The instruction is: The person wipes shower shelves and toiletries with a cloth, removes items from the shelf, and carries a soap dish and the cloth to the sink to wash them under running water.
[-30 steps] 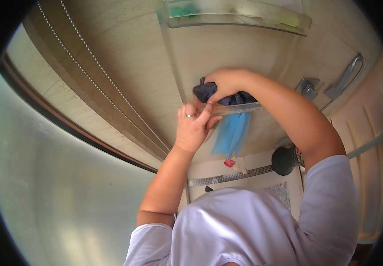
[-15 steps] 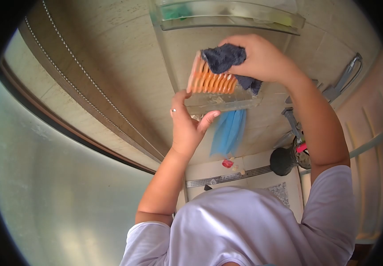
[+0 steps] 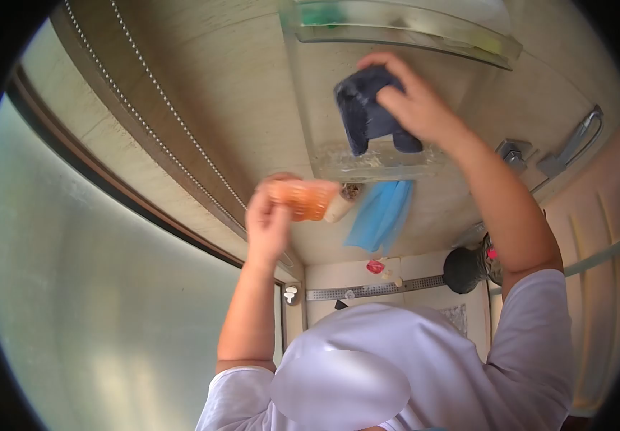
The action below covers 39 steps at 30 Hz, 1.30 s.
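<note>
My left hand (image 3: 270,215) is closed on an orange ribbed comb-like piece (image 3: 306,199), blurred by motion, left of the lower clear shelf (image 3: 382,164). Above that shelf my right hand (image 3: 407,97) grips a dark grey cloth (image 3: 364,108), whose lower folds hang just over the shelf. A blue mesh cloth (image 3: 380,215) hangs beneath the shelf. Beside it is a pale cylindrical item (image 3: 340,205), partly behind the orange piece.
An upper clear shelf (image 3: 410,36) holds green and yellowish things. At the right are a wall tap (image 3: 515,152) and a hand shower (image 3: 572,147). Below are a dark round object (image 3: 462,270) and a floor drain (image 3: 367,290). Beaded chains (image 3: 155,93) and a frosted panel (image 3: 94,287) stand left.
The orange piece, standing on the lower shelf half a second ago, is now off it in my left hand, lower and to the left. My right hand has lifted the dark cloth clear of it.
</note>
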Each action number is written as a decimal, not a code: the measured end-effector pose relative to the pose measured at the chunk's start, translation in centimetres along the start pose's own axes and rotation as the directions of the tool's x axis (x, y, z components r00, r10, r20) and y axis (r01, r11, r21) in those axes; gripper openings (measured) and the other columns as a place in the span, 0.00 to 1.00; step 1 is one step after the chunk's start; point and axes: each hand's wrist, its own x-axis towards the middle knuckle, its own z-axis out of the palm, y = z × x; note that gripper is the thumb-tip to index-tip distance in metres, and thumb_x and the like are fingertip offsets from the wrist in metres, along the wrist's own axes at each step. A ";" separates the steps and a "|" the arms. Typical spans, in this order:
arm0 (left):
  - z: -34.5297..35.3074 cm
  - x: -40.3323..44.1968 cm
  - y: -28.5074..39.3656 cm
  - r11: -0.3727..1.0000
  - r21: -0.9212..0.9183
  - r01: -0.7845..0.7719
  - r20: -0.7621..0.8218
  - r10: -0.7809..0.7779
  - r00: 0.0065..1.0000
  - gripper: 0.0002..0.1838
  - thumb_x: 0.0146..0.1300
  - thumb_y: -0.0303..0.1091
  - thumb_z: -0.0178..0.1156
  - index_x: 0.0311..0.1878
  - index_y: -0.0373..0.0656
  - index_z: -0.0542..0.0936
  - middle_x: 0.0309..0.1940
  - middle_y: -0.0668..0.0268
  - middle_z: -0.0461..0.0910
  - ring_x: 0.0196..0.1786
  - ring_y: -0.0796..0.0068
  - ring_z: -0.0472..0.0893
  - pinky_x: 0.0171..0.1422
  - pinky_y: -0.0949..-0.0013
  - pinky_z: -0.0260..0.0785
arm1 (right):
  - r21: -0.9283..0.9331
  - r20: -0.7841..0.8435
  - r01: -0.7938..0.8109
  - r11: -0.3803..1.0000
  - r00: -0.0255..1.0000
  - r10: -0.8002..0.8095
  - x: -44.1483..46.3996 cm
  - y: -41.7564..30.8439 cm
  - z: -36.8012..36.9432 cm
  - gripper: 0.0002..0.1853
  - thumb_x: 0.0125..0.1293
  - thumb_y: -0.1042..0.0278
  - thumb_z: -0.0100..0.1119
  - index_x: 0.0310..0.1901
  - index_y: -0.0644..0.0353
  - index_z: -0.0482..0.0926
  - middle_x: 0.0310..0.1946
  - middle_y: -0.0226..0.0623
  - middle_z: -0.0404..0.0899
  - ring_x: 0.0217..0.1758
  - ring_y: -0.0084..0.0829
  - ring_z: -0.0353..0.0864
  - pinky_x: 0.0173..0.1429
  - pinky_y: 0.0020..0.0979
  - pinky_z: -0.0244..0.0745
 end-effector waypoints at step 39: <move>5.4 1.4 -3.0 0.550 0.753 -0.361 0.268 0.245 0.932 0.07 0.42 0.25 0.64 0.27 0.45 0.78 0.48 0.57 0.66 0.27 0.69 0.76 0.33 0.68 0.73 | -0.527 0.824 0.316 0.789 0.416 0.384 -1.3 6.4 -2.0 0.12 0.49 0.80 0.50 0.35 0.60 0.80 0.36 0.41 0.79 0.43 0.41 0.76 0.44 0.36 0.72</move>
